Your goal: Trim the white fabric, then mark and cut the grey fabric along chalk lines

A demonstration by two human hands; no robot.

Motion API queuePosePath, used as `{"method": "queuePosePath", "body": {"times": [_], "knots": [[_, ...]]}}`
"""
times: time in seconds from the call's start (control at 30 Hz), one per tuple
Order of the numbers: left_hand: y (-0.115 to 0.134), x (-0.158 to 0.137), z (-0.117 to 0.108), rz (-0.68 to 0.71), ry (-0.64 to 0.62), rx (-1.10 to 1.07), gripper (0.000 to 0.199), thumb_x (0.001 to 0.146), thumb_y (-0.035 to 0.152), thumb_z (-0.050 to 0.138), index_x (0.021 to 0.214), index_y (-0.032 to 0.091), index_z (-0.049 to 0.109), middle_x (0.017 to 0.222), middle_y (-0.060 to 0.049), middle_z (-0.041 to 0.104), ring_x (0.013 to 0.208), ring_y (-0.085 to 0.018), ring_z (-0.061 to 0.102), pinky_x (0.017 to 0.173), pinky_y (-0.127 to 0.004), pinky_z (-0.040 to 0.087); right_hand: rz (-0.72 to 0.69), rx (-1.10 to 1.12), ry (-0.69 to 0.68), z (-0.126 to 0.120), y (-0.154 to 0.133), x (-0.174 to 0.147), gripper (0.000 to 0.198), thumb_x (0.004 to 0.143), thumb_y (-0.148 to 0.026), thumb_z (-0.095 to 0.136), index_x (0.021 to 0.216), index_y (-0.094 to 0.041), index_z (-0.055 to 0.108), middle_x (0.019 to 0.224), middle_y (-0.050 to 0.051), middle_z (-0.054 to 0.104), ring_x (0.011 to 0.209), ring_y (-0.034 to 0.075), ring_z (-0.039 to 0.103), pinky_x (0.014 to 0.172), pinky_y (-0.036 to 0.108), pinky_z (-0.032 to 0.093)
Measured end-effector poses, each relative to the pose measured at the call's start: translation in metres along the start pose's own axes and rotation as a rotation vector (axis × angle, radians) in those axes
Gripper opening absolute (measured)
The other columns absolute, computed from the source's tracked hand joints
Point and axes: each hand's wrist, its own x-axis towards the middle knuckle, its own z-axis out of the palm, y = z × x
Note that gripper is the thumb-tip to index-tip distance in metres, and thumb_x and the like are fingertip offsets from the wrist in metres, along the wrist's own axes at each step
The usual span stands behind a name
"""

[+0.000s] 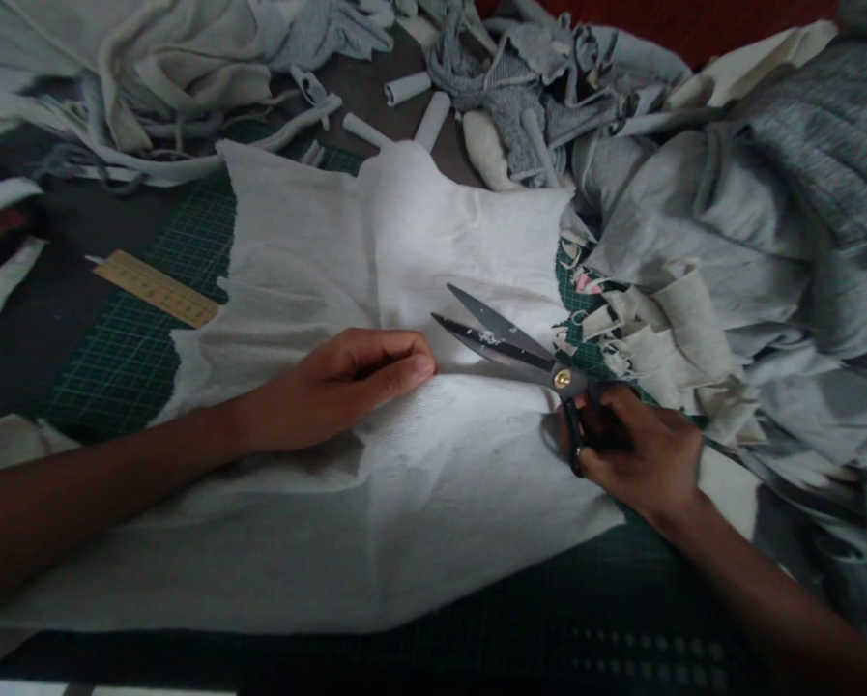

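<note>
Across the white cloth (309,232), the left hand (367,382) reaches, pinching it; the right hand (643,449) grips parted scissors (560,378).

The left fingers (390,340) pinch against the thumb (404,375) while the right fingers (627,404) curl inward.
</note>
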Motion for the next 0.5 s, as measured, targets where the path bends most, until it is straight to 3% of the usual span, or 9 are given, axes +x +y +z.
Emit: {"method": "queuePosePath", "body": {"times": [0.2,0.3,0.4,0.5], "knots": [[0.002,0.002,-0.003,-0.003,0.003,0.139,0.039,0.106,0.042,0.043,0.082,0.019,0.064,0.081,-0.001,0.065,0.079,-0.016,0.061,0.074,-0.024,0.051,-0.005,0.004,0.037,0.004,0.001,-0.003,0.009,0.081,-0.022,0.059,0.079,-0.024,0.051,0.050,-0.008,0.055,0.038,0.009,0.050,0.043,0.021,0.034],[0.003,0.003,-0.007,0.087,-0.136,0.088,0.042,0.108,0.044,0.035,0.083,0.019,0.058,0.079,0.000,0.058,0.073,-0.014,0.055,0.071,-0.025,0.048,-0.004,0.011,0.023,0.004,0.003,-0.004,0.008,0.082,-0.023,0.059,0.079,-0.024,0.051,0.050,-0.008,0.056,0.039,0.010,0.052,0.043,0.021,0.036],[0.008,0.002,-0.008,0.141,-0.306,0.099,0.033,0.105,0.047,0.047,0.092,0.019,0.059,0.080,0.002,0.055,0.070,-0.013,0.052,0.067,-0.025,0.044,0.017,0.011,0.025,0.005,0.003,-0.005,0.007,0.083,-0.025,0.059,0.080,-0.024,0.053,0.050,-0.008,0.056,0.038,0.010,0.053,0.042,0.021,0.036],[0.012,0.000,-0.005,0.099,-0.336,0.199,0.030,0.102,0.046,0.057,0.092,0.018,0.061,0.079,0.003,0.056,0.069,-0.012,0.052,0.064,-0.025,0.039,0.027,0.007,0.053,0.008,0.003,-0.006,0.009,0.084,-0.026,0.061,0.080,-0.024,0.054,0.050,-0.008,0.056,0.038,0.010,0.051,0.043,0.021,0.036]]}}
